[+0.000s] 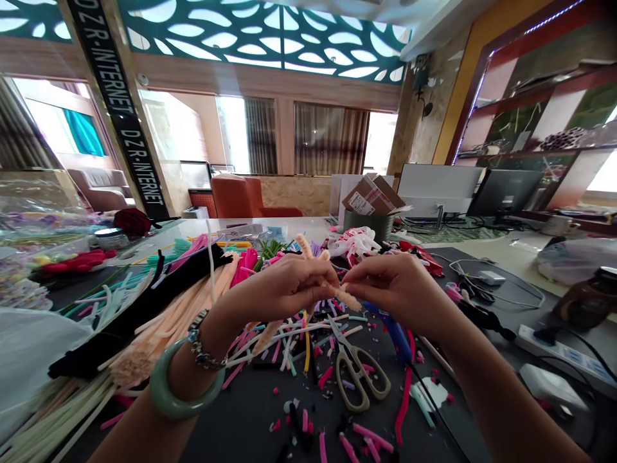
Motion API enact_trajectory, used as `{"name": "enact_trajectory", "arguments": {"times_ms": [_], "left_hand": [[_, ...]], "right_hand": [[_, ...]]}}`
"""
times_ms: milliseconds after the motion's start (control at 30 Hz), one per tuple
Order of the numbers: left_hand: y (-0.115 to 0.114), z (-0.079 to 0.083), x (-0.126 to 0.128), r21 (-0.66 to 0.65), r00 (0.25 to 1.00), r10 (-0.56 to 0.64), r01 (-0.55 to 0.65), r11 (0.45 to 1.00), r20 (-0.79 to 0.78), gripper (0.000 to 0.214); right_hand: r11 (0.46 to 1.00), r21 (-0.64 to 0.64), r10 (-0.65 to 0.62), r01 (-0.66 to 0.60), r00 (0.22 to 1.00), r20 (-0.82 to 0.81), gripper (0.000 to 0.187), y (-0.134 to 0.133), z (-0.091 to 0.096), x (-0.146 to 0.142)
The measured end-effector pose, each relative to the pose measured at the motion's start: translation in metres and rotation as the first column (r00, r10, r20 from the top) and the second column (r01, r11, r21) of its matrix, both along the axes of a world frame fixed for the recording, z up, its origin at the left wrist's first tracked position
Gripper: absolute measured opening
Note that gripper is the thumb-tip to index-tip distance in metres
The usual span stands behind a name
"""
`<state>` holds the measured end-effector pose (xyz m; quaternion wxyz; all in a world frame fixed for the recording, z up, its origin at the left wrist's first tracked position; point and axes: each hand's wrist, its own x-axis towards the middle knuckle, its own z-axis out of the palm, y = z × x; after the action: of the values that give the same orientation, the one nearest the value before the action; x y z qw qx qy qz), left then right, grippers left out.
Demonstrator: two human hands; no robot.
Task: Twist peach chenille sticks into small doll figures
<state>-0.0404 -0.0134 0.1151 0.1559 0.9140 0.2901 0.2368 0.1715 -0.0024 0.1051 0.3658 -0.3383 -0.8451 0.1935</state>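
Peach chenille stem (348, 297) gripped between left hand (284, 289) and right hand (393, 289), long axis slanting from upper left to lower right of frame; lower end nearer right hand.

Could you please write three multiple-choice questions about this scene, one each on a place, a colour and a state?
1. Where do the scissors lie?
A. Inside the cardboard box
B. On the dark tabletop, among cut pieces
C. On the power strip

2. What colour is the bangle on the left wrist?
A. Red
B. Black
C. Pale green

3. What state is the peach pipe cleaner in?
A. Bent, held between the left hand and right hand
B. Lying straight on the table
C. Hanging from the right hand alone

Answers:
1. B, since the scissors rest below the hands among the scattered bits.
2. C, since the ring shows a pale green.
3. A, since the fingers of both hands pinch it.
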Motion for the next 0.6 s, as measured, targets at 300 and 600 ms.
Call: {"name": "enact_trajectory", "arguments": {"times_ms": [300, 600], "left_hand": [[-0.008, 0.002, 0.009, 0.271, 0.975, 0.129, -0.076, 0.959, -0.182, 0.016], [-0.006, -0.008, 0.020, 0.429, 0.936, 0.256, -0.134, 0.893, -0.241, 0.019]], "right_hand": [[0.997, 0.004, -0.072, 0.073, 0.971, 0.227, 0.029, 0.010, 0.001, 0.007], [0.990, 0.016, -0.143, 0.142, 0.982, 0.121, 0.025, -0.012, 0.004, 0.000]]}}
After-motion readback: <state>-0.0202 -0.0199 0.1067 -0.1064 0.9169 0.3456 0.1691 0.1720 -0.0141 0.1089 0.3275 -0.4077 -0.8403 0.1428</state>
